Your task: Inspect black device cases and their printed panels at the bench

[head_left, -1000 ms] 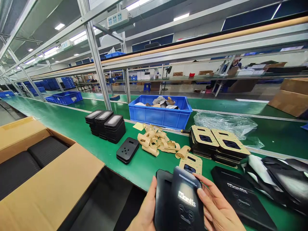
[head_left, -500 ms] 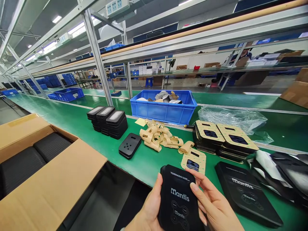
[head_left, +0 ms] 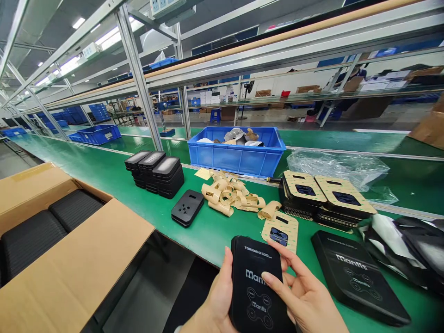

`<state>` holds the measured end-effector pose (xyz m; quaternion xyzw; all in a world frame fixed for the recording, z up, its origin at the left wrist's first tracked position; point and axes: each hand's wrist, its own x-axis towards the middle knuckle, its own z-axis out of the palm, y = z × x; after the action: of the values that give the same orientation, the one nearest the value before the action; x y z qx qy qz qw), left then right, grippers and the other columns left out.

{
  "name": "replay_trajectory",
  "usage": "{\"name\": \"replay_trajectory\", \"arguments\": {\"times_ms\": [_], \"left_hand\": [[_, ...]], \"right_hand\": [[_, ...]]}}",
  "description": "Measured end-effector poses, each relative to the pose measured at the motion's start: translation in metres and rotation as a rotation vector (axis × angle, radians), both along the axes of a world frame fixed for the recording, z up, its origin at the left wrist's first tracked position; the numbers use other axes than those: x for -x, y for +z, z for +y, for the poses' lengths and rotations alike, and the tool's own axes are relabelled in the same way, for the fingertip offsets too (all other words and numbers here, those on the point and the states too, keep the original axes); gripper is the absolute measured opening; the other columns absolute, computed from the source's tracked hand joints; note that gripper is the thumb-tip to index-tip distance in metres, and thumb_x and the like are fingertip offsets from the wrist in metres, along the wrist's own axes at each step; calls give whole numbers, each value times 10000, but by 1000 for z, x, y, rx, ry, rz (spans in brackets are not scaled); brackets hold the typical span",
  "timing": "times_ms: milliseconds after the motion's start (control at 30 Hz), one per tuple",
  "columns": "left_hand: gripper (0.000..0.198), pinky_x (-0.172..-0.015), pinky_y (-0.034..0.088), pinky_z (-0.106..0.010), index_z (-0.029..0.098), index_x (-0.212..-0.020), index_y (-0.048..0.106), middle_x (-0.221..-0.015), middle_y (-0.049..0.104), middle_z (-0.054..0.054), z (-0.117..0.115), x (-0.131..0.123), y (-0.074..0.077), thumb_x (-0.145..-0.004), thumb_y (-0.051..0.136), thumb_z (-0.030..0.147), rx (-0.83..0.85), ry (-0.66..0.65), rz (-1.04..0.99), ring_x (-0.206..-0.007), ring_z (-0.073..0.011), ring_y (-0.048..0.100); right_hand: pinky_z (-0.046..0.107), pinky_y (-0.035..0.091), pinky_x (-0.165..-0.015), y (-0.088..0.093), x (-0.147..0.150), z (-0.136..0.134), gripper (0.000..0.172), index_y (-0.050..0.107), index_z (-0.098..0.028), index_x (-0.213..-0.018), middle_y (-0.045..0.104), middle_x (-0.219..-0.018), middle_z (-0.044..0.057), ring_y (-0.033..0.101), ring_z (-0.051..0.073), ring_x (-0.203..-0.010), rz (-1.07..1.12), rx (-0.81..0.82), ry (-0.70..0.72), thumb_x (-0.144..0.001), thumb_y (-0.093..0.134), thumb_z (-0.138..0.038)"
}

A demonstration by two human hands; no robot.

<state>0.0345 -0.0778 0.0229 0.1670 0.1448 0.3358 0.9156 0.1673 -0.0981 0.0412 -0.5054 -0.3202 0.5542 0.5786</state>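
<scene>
A black plastic panel (head_left: 256, 282) printed "TORNADO" and "Mantis" is held at the bottom centre, face up. My left hand (head_left: 215, 300) grips its left edge, thumb along the side. My right hand (head_left: 305, 300) holds its right side, one finger lying across the printed face. Just beyond lies a tan backing sheet (head_left: 280, 229) with a dark cut-out sticker on it. A second black Mantis panel (head_left: 357, 275) lies flat on the green belt (head_left: 114, 180) to the right.
Two piles of tan-backed sheets (head_left: 326, 196) sit beyond. Curled tan peel-offs (head_left: 232, 196) lie mid-belt beside a black case with holes (head_left: 187, 208). Stacked black cases (head_left: 154, 173), a blue bin (head_left: 237, 150), a plastic bag (head_left: 340, 169), black bags (head_left: 409, 245), an open carton (head_left: 69, 259) at left.
The glossy panel was turned until its printed face shows flat. My right finger slid from the panel's edge onto its face. The view shifted slightly down.
</scene>
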Motion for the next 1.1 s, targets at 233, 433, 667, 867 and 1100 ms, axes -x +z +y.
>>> {"name": "replay_trajectory", "arguments": {"times_ms": [233,433,667,867,1100], "left_hand": [[830,-1035,419,-515,50,-1204,662,-1138,713,-217,-1,0,-3,-881,326,736,38,34,42,-1137,-376,628],[710,-1082,389,-518,74,-1260,632,-1152,721,-196,-4,1,-5,-925,381,647,-1,203,249,-1216,-365,589],[554,-1235,146,-350,276,-1452,441,-1590,352,9,1,13,1,-949,483,505,-506,495,753,-1496,-230,223],[787,-1193,266,-365,266,-1529,267,-1565,403,-37,-1,14,-2,-862,678,346,-680,470,810,-1437,-272,351],[852,-1172,304,-406,249,-1537,235,-1509,479,-94,11,17,-2,-835,712,326,-436,500,622,-1389,-290,424]], "right_hand": [[227,542,-611,-9,-5,0,707,565,-271,-1330,531,-897,10,595,140,-697,-107,-34,-11,-698,820,-459],[255,550,-738,-15,-9,1,643,633,-263,-1286,600,-961,45,606,187,-847,-315,-129,-57,-714,793,-509],[240,496,-581,-26,-13,0,635,628,-297,-1322,495,-793,8,479,146,-631,-622,-253,-105,-746,770,-522],[238,468,-481,-32,-17,-4,628,480,-336,-1449,460,-872,11,457,116,-563,-727,-289,8,-862,669,-452],[243,487,-505,-28,-33,-16,518,520,-320,-1400,567,-909,16,505,110,-531,-547,-100,-5,-931,522,-540]]}}
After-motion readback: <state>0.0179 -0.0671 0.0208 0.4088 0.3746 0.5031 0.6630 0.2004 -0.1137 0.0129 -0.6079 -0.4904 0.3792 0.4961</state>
